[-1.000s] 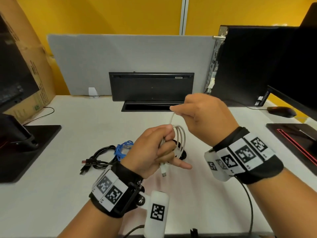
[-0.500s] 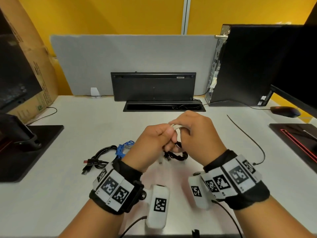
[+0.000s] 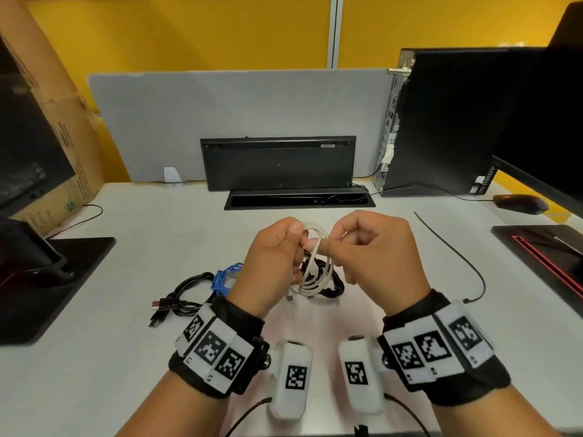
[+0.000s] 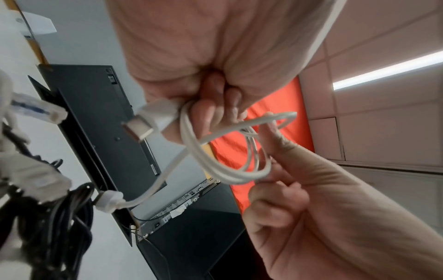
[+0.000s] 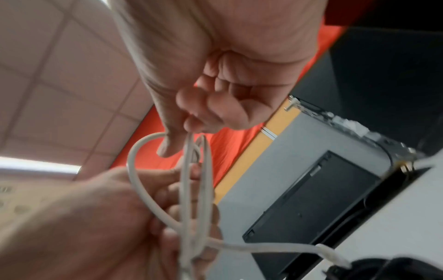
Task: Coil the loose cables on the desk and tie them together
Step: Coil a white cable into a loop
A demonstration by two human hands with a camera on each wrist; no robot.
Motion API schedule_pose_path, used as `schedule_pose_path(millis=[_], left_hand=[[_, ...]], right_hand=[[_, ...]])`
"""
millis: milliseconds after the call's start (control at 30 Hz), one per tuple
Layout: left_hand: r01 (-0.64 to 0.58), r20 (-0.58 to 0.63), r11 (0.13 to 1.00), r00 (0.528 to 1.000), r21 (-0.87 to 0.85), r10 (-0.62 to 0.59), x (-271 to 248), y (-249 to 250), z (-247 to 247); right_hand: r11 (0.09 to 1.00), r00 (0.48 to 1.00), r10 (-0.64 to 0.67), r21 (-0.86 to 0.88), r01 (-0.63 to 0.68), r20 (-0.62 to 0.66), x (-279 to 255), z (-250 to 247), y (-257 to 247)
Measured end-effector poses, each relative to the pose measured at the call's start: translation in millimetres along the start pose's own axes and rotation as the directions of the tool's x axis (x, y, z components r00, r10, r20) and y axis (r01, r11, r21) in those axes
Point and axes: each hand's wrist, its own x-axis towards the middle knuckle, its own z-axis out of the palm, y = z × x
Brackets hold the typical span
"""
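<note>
A coiled white cable point(image 3: 315, 263) hangs above the desk between both hands. My left hand point(image 3: 277, 257) grips one side of the coil, fingers curled round the strands point(image 4: 215, 151) with a white plug point(image 4: 153, 119) sticking out. My right hand point(image 3: 372, 247) pinches the other side of the loops point(image 5: 194, 170) between thumb and forefinger. Under the coil lies a black cable bundle point(image 3: 331, 282). A loose black cable point(image 3: 186, 294) and a blue cable point(image 3: 225, 277) lie left of my left wrist. A thin black cable tie point(image 3: 454, 253) lies to the right.
A black keyboard point(image 3: 277, 162) leans against the grey divider behind an open cable tray point(image 3: 299, 200). A black PC tower point(image 3: 441, 121) and a mouse point(image 3: 520, 203) stand at the right. A monitor base point(image 3: 53, 279) and a cardboard box point(image 3: 63, 137) are on the left.
My right hand came down from above the coil and met the left hand. Both hands now hold the white coil upright, its loops showing between them.
</note>
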Motion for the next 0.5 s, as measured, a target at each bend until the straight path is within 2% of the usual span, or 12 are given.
schedule_pose_path(millis=[133, 233, 333, 400, 500], left_hand=[[-0.023, 0.006, 0.999, 1.000, 0.033, 0.023, 0.8, 0.3, 0.9], [-0.050, 0.008, 0.998, 0.999, 0.044, 0.049, 1.2, -0.3, 0.4], [-0.095, 0.005, 0.988, 0.995, 0.124, 0.095, 2.4, -0.6, 1.7], [-0.123, -0.011, 0.973, 0.992, 0.193, 0.128, 4.2, -1.9, 2.6], [-0.095, -0.054, 0.973, 0.993, 0.208, 0.109, 7.3, -4.7, -0.8]], right_hand=[[0.955, 0.978, 0.206, 0.210, -0.209, 0.037, -1.0, -1.8, -1.9], [0.918, 0.958, 0.268, 0.276, -0.285, 0.099, -2.2, -5.3, -4.2], [0.859, 0.921, 0.308, 0.346, -0.377, 0.237, -3.3, -7.0, -7.2], [0.799, 0.890, 0.308, 0.417, -0.434, 0.337, -2.4, -8.6, -9.4], [0.625, 0.848, 0.287, 0.584, -0.518, 0.445, 0.2, -16.1, -12.1]])
